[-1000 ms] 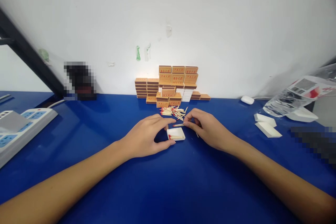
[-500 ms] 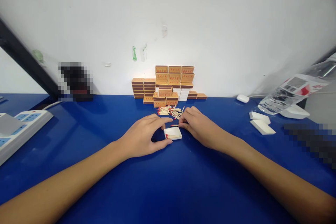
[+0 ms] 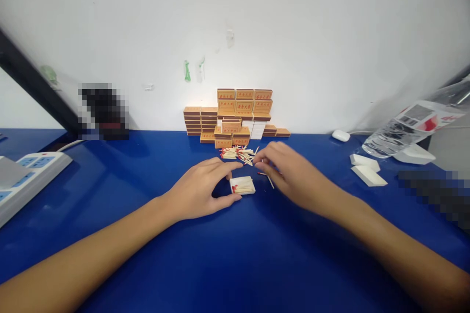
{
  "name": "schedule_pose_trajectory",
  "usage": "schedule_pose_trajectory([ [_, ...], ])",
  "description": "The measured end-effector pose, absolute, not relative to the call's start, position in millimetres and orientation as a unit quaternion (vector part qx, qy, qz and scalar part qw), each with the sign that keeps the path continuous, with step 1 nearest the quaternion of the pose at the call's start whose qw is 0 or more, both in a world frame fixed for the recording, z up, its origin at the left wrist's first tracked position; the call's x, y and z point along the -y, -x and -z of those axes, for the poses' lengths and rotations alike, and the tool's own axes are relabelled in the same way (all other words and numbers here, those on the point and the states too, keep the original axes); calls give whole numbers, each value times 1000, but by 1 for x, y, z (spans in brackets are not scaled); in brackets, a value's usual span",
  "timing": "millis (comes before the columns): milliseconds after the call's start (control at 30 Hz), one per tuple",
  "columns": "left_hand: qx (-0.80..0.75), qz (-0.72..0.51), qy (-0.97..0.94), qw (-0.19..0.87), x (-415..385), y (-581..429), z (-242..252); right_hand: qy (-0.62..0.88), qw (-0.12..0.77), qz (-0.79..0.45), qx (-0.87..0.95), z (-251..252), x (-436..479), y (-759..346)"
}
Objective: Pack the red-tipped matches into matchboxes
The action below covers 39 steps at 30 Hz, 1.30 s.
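A small white matchbox tray (image 3: 243,185) lies on the blue table (image 3: 235,254) with several red-tipped matches in it. My left hand (image 3: 200,188) grips the tray's left end between thumb and forefinger. My right hand (image 3: 290,172) hovers just right of the tray, blurred, its fingertips reaching toward the loose pile of matches (image 3: 238,153) behind the tray. Two stray matches (image 3: 267,177) lie under the right hand's fingers. Whether that hand holds anything is hidden by the blur.
Stacks of orange matchboxes (image 3: 238,115) stand against the white wall. A power strip (image 3: 25,176) lies at the far left. Two white trays (image 3: 367,170), a crumpled plastic bottle (image 3: 404,132) and a small white case (image 3: 340,135) are at the right.
My right hand has put matches into the tray, which now holds more, and has lifted away toward the loose pile. My left hand has stayed on the tray.
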State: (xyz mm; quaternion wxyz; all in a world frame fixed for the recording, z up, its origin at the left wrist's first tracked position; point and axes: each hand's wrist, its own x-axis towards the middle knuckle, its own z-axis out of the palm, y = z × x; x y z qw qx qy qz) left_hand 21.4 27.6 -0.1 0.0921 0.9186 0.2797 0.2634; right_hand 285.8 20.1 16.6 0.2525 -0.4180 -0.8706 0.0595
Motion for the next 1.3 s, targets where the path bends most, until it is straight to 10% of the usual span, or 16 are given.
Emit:
schedule_pose_trajectory([
  [500,-270,-294,-914,74,-28,-22,-2,528,82,-70,842,-24,-25,-317],
  [1300,-272,-289,-915,67,-29,-21,0,425,121,-194,876,-12,-31,-315],
])
